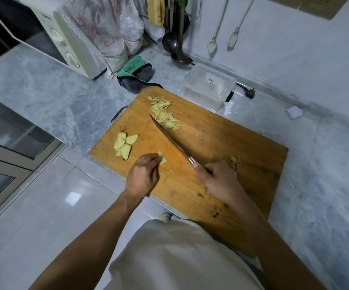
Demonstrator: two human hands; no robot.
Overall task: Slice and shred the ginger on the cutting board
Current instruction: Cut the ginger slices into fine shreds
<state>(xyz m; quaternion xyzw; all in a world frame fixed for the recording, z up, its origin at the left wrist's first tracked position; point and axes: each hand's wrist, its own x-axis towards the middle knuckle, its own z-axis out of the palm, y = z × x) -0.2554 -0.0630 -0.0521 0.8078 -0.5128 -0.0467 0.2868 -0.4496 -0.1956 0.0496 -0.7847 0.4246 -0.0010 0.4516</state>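
On the wooden cutting board [221, 143] I see a pile of ginger slices [124, 145] at the left; my left hand [142, 177] pinches a few slices [162, 160] in a narrow grip; the knife [169, 139] angles toward the shreds [165, 114]; my right hand [219, 181] holds its handle; a ginger piece [234, 161] lies just beyond it.

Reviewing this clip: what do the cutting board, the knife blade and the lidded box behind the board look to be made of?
Cutting board: wood, matte, going by its grain and dark stains. Knife blade: likely steel, smooth grey with a dull sheen; the right hand covers the handle. Lidded box: probably translucent plastic, frosted and slightly glossy.
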